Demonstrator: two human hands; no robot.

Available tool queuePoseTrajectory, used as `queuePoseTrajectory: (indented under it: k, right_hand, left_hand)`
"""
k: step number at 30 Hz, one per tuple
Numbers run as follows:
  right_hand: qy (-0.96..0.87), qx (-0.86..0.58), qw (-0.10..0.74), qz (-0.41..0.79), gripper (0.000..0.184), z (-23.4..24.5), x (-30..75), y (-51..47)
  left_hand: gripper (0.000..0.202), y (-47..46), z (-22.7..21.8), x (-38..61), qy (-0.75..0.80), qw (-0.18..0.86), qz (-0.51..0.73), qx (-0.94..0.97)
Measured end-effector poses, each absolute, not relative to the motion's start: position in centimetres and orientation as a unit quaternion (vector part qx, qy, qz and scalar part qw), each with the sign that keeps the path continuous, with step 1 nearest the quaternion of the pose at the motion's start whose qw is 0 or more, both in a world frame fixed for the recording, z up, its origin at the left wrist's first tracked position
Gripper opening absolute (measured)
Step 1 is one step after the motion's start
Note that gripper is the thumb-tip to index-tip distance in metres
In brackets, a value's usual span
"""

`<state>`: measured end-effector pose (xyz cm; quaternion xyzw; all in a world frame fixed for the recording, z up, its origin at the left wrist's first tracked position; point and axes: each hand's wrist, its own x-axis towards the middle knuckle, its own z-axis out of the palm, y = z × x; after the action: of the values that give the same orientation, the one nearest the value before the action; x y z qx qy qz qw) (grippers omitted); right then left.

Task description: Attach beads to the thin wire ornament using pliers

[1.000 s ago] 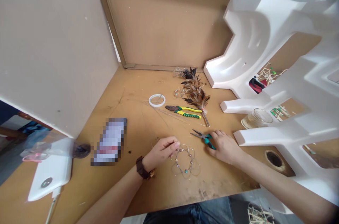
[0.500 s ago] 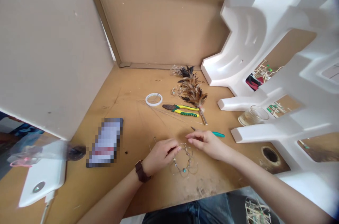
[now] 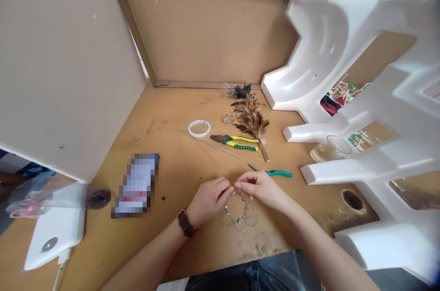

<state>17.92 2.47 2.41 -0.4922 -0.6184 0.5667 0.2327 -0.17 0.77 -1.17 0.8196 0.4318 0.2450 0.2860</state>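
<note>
Where the surface (image 3: pixel 282 233) ends in front of the jeans (image 3: pixel 237 277), I have the near end of the beaded wire ring (image 3: pixel 239 221), its turquoise bead towards the body and thin loops of wire flaring out beside it. I can't tell whether that end rests or hangs just above.

At the ring's far end, my left grip (image 3: pixel 213 194) is closed, pinching its upper left edge between thumb and fingers, I judge to steady it. My right grip (image 3: pixel 261 188) meets it there, thumb and forefinger brought together; the wire is too fine for me to tell whether anything is caught between them. Gripping at the top seems to leave the beads uncovered.

Left of the hands lies the phone (image 3: pixel 137 185), its screen blurred, probably angled for viewing. Just beyond the right grip are the teal pliers (image 3: pixel 280 173), partly hidden by it, likely set there for quick reach.

Farther off, the yellow-green pliers (image 3: pixel 237 142) lie between a white hoop (image 3: pixel 198 135) and the stem of the feather bundle (image 3: pixel 249 114). The cardboard panel (image 3: pixel 223 30) stands behind, perhaps as a screen.
</note>
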Motion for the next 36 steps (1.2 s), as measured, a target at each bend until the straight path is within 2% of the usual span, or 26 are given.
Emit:
queuePoseTrajectory:
  k: [5,9,11,16,19,24,26,36]
  right_hand:
    - [-0.591,-0.490,0.243,0.593,0.023,1.7,18.2,2.6]
    - [-0.545,-0.509,0.285,0.602,0.024,1.2,19.2,3.0]
    - [-0.525,-0.513,0.308,0.605,0.026,0.9,19.6,3.2]
    - [-0.491,-0.491,0.352,0.628,0.026,-0.4,19.7,3.2]
    - [-0.478,-0.476,0.375,0.636,0.026,-1.2,19.7,3.1]
    - [-0.475,-0.491,0.395,0.614,0.026,-1.7,20.6,2.8]
    - [-0.472,-0.494,0.404,0.609,0.026,-1.6,20.9,2.7]
    - [-0.485,-0.483,0.407,0.605,0.024,-1.4,20.1,2.1]
  left_hand:
    - [0.026,0.9,-1.4,-0.1,0.459,0.271,0.251,0.808]
    - [0.021,1.1,-2.0,-0.2,0.505,0.240,0.292,0.776]
    - [0.022,1.1,-2.4,-0.1,0.503,0.234,0.275,0.785]
    - [0.009,1.0,-2.9,0.4,0.487,0.249,0.228,0.806]
    - [0.011,1.1,-2.9,0.6,0.482,0.310,0.253,0.779]
    - [0.015,1.3,-3.0,0.5,0.475,0.523,0.332,0.625]
    - [0.019,1.4,-2.9,0.5,0.480,0.572,0.338,0.573]
    - [0.026,1.5,-2.8,0.8,0.493,0.600,0.352,0.522]
